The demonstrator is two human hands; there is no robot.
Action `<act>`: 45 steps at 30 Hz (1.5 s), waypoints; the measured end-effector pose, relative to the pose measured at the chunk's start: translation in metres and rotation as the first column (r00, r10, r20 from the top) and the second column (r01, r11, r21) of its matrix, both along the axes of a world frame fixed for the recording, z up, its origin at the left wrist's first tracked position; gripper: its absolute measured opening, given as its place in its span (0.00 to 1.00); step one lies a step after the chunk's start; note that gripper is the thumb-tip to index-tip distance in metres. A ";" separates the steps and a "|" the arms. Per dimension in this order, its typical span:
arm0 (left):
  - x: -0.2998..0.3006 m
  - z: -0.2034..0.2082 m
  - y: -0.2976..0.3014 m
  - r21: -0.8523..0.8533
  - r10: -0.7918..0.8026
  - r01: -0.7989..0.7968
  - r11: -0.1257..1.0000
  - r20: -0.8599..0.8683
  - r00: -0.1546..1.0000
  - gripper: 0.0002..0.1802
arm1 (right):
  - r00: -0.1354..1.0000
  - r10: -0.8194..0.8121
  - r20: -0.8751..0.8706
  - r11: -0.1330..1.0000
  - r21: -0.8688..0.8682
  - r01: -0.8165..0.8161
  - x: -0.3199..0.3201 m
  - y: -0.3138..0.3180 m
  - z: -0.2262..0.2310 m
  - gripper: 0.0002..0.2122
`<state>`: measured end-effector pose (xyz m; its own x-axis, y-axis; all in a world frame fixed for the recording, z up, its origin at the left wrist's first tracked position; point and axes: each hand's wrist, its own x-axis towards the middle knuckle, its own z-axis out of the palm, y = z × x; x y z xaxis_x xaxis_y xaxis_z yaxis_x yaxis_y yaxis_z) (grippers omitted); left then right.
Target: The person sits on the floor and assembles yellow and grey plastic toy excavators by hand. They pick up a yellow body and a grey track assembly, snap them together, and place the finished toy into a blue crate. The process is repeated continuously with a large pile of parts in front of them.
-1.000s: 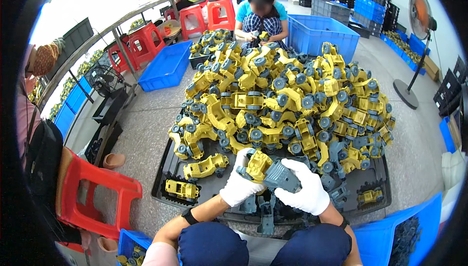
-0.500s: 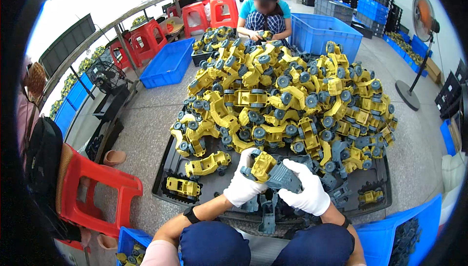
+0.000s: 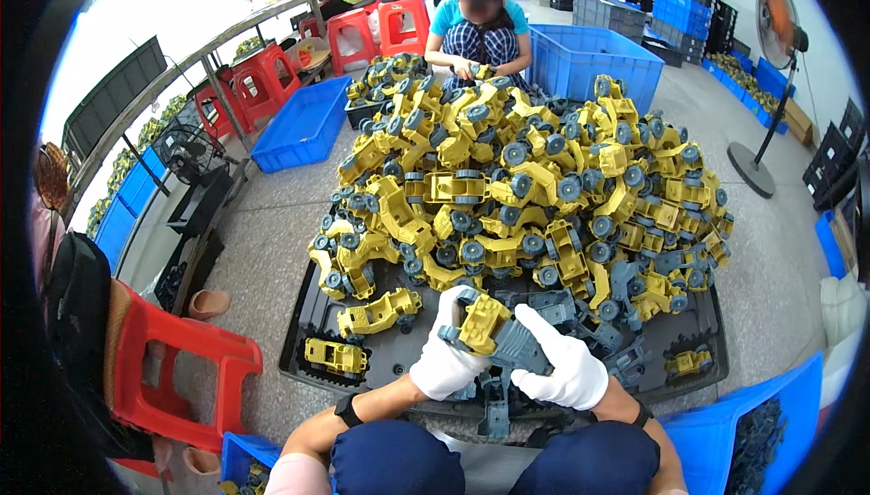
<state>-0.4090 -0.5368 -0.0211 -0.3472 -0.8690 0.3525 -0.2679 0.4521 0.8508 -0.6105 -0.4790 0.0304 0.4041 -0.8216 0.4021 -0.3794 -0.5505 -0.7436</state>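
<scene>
Low over the near edge of the black tray, my left hand, in a white glove, is closed round a yellow toy truck body with dark grey wheels. A ribbed grey plastic part sits against the body's right end. My right hand, also gloved, has that part between its thumb and fingers. Just below, more grey parts lie on the tray. Beyond my hands rises a big heap of yellow toy trucks. Two yellow trucks lie apart to the left.
A person crouches behind the heap, hands on a toy. Blue crates stand behind the heap, at left and near my right knee. A red stool is at left, a standing fan at right.
The view has shifted slightly. Both hands still hold the toy truck and grey part together, and my right fingers look a little looser around the grey part.
</scene>
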 end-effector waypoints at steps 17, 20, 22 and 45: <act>0.008 0.027 0.004 0.448 -0.370 0.564 0.694 -0.450 0.813 0.43 | 0.979 -0.185 -0.082 0.979 -0.098 0.177 0.005 -0.013 -0.003 0.33; 0.003 0.018 0.007 0.513 -0.173 0.711 0.481 -0.740 0.650 0.36 | 0.951 -0.288 -0.110 0.937 -0.239 0.255 0.006 -0.017 0.002 0.32; -0.007 0.020 0.007 0.528 -0.052 0.749 0.400 -0.803 0.594 0.34 | 0.958 -0.222 0.184 0.963 -0.111 0.244 0.015 -0.021 -0.012 0.29; 0.348 0.078 0.206 0.922 -0.292 -0.193 0.335 0.297 0.909 0.36 | 0.963 -0.258 0.072 0.881 0.427 0.204 0.007 -0.017 -0.066 0.13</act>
